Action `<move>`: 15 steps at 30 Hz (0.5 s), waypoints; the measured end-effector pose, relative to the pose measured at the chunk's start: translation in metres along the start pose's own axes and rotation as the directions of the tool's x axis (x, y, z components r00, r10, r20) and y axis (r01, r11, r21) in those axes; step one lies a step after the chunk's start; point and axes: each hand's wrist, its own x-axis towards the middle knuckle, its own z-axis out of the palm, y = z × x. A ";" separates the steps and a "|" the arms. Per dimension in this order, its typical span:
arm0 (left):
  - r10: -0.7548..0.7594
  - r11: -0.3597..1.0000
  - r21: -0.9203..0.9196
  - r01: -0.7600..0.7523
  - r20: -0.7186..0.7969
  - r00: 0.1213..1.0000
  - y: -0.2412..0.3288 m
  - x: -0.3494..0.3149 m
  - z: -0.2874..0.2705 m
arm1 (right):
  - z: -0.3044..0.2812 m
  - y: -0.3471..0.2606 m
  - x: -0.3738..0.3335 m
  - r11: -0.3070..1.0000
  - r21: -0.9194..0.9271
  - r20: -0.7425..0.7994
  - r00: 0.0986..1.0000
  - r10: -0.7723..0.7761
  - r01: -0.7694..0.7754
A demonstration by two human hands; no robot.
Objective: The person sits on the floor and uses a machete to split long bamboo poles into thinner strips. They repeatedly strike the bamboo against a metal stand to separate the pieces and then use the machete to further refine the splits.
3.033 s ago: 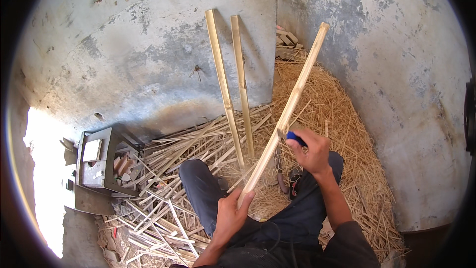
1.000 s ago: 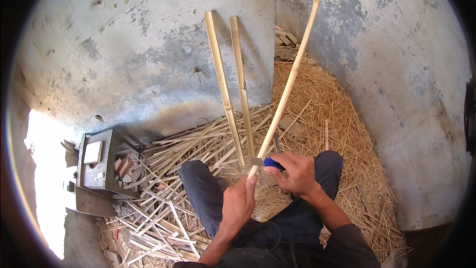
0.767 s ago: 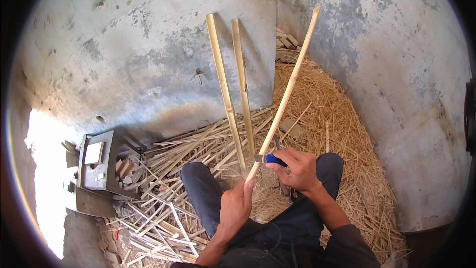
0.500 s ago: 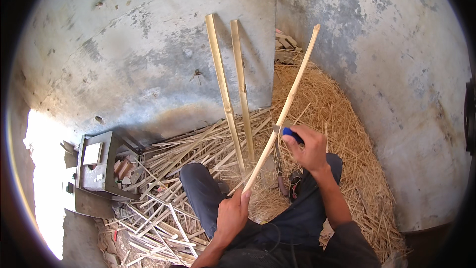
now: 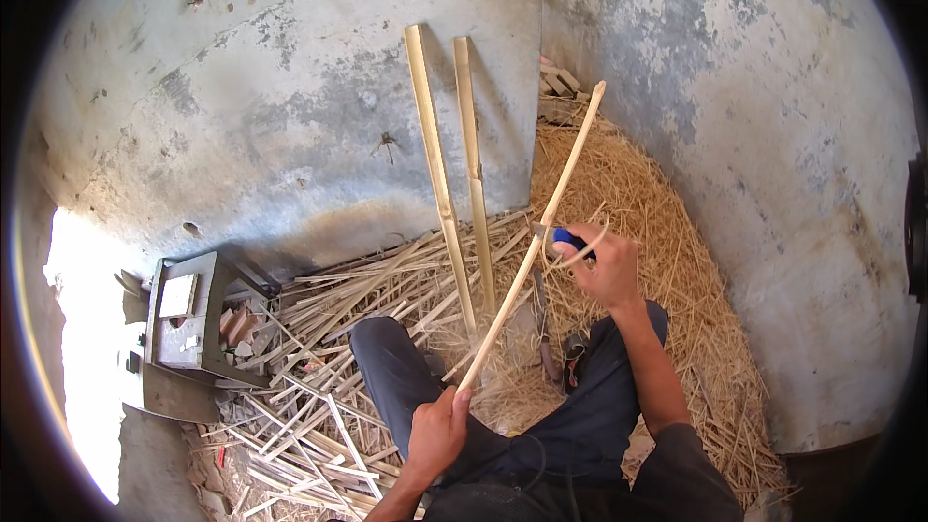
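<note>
The left hand [image 5: 438, 433] clasps the near end of a long, straight, pale-tan wooden strip [image 5: 500, 314], which slants up and rightward from it, and farther along the right hand [image 5: 611, 266] grips a blue-handled, metal-bladed knife [image 5: 564, 236] against the strip.

A blue-handled knife [image 5: 563, 236] touches the slanted pale strip [image 5: 504, 309] midway.

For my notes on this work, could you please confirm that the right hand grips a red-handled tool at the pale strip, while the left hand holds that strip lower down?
Not quite: the head view shows that the tool has a blue handle, not a red one. The right hand does grip it at the pale strip, and the left hand does hold that strip lower down.
</note>
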 end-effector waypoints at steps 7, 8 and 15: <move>-0.069 0.985 -0.134 0.111 0.285 0.956 -0.025 0.021 -0.022 | -0.015 -0.028 0.003 0.993 0.117 0.027 1.000 -0.009 0.006; 0.031 0.992 -0.126 0.000 0.239 0.970 -0.027 0.027 -0.021 | -0.017 -0.033 0.004 0.990 0.137 0.012 1.000 -0.026 0.024; 0.322 0.836 -0.493 -0.240 0.087 0.943 0.041 0.076 -0.016 | -0.027 -0.053 0.007 0.990 0.118 -0.007 0.997 -0.079 0.079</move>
